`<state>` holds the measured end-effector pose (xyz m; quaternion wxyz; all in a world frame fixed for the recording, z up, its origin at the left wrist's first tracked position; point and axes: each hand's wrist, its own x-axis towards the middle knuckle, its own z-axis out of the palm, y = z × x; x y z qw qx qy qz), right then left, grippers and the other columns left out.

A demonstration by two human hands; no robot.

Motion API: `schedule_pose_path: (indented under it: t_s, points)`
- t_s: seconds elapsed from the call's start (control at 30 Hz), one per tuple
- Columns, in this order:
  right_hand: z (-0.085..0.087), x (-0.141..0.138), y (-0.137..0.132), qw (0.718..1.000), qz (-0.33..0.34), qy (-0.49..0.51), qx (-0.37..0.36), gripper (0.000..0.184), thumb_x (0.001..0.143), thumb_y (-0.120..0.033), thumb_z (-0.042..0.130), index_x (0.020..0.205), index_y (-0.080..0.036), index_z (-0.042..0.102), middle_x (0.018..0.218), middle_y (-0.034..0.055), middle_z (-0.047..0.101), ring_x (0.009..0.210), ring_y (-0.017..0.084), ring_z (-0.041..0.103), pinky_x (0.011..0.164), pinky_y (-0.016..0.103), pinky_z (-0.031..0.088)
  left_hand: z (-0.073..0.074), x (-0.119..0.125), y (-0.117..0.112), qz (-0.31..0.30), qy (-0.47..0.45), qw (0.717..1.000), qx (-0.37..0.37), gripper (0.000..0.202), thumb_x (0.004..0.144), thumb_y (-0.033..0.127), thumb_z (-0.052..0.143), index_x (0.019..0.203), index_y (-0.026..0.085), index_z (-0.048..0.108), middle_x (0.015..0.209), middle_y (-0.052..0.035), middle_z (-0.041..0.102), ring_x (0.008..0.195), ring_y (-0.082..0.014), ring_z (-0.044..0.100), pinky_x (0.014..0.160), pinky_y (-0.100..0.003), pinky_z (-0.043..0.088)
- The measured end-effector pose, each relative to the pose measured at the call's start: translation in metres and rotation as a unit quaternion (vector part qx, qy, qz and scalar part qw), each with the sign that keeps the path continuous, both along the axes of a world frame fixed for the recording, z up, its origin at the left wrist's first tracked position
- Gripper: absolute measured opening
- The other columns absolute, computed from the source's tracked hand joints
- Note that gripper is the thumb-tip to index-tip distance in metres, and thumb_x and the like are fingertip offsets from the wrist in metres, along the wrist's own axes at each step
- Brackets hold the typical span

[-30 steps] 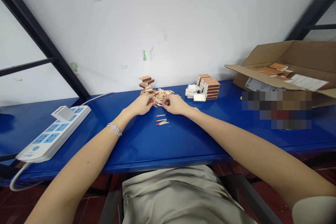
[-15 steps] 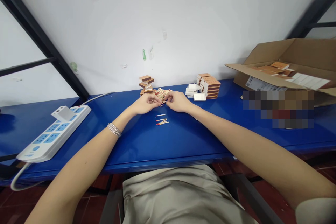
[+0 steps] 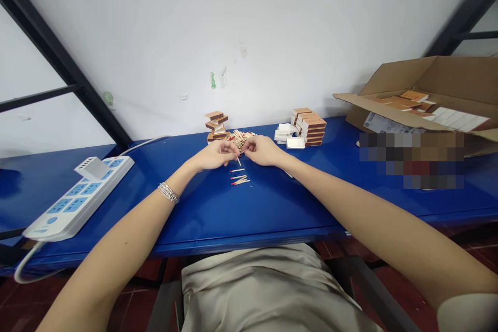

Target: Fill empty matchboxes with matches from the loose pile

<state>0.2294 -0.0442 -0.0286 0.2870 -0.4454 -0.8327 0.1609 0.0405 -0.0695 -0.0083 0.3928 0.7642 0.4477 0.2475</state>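
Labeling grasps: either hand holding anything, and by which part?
Left hand seems to pinch a match by one end; right hand touches the match pile, grip unclear.

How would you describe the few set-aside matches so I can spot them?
On the blue table, find the loose pile of matches by the wall, where the left hand and right hand meet. Just nearer the person than the hands lie a few separate matches. Unlike the heaped pile, they lie flat and roughly parallel, red heads pointing left.
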Motion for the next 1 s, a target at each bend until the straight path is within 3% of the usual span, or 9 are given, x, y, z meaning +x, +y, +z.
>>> schedule_pose_path:
  t_s: [0.1, 0.23, 0.37, 0.63, 0.73, 0.87, 1.0]
  points:
    - [0.000, 0.000, 0.000, 1.000, -0.002, 0.001, -0.001, 0.012, 0.072, -0.018, 0.059, 0.075, -0.017, 0.071, 0.066, 0.0020, 0.067, 0.060, 0.013, 0.056, 0.060, 0.024, 0.039, 0.000, -0.002, 0.000, -0.009, 0.036, 0.999, 0.017, 0.017, 0.073, 0.026, 0.063, 0.084, 0.013, 0.062, 0.080, -0.0046, 0.065, 0.058, -0.0088, 0.053, 0.053, -0.023, 0.043]
    - [-0.001, 0.000, 0.001, 1.000, 0.003, -0.006, 0.013, 0.013, 0.072, -0.018, 0.058, 0.075, -0.017, 0.070, 0.065, 0.0020, 0.066, 0.060, 0.013, 0.056, 0.062, 0.024, 0.040, 0.001, -0.004, -0.001, -0.053, 0.150, 0.985, 0.061, 0.017, 0.068, 0.020, 0.063, 0.084, 0.015, 0.065, 0.079, -0.0039, 0.068, 0.060, -0.0111, 0.056, 0.055, -0.024, 0.043]
    - [-0.002, 0.000, 0.000, 1.000, 0.006, -0.003, 0.020, 0.012, 0.072, -0.022, 0.059, 0.072, -0.017, 0.070, 0.065, 0.0016, 0.066, 0.061, 0.013, 0.057, 0.064, 0.025, 0.042, 0.003, -0.004, -0.004, -0.066, 0.188, 0.977, 0.076, 0.017, 0.070, 0.019, 0.060, 0.085, 0.015, 0.068, 0.074, -0.0025, 0.068, 0.057, -0.0110, 0.054, 0.053, -0.023, 0.041]
    - [-0.002, -0.001, 0.001, 0.993, 0.017, 0.108, -0.041, 0.006, 0.066, -0.019, 0.065, 0.061, -0.015, 0.063, 0.070, 0.0032, 0.070, 0.065, 0.014, 0.062, 0.063, 0.023, 0.048, 0.014, -0.004, -0.010, -0.158, 0.185, 0.970, -0.006, 0.022, 0.074, 0.023, 0.058, 0.090, 0.016, 0.072, 0.066, -0.0004, 0.065, 0.052, -0.0091, 0.046, 0.047, -0.021, 0.032]
    - [-0.004, -0.002, 0.003, 0.973, 0.041, 0.203, -0.101, 0.009, 0.064, -0.016, 0.068, 0.065, -0.015, 0.059, 0.074, 0.0050, 0.072, 0.065, 0.014, 0.065, 0.060, 0.022, 0.051, 0.011, -0.008, -0.004, -0.105, 0.171, 0.979, 0.025, 0.024, 0.075, 0.024, 0.057, 0.091, 0.014, 0.071, 0.070, -0.0016, 0.065, 0.054, -0.0094, 0.047, 0.049, -0.021, 0.034]
    - [-0.006, -0.003, 0.003, 0.950, 0.096, 0.221, -0.197, 0.014, 0.065, -0.013, 0.069, 0.073, -0.014, 0.058, 0.068, 0.0058, 0.071, 0.058, 0.015, 0.066, 0.052, 0.023, 0.052, 0.002, -0.016, 0.006, 0.033, 0.199, 0.966, 0.160, 0.022, 0.073, 0.023, 0.058, 0.090, 0.015, 0.069, 0.079, -0.0026, 0.068, 0.060, -0.0112, 0.052, 0.058, -0.024, 0.041]
    - [-0.006, -0.001, 0.002, 0.974, 0.126, 0.136, -0.130, 0.010, 0.069, -0.018, 0.068, 0.078, -0.013, 0.068, 0.066, 0.0035, 0.070, 0.059, 0.014, 0.066, 0.056, 0.022, 0.051, -0.001, -0.022, 0.010, 0.076, 0.239, 0.948, 0.196, 0.021, 0.072, 0.026, 0.061, 0.089, 0.016, 0.066, 0.078, -0.0019, 0.068, 0.062, -0.0131, 0.055, 0.062, -0.026, 0.042]
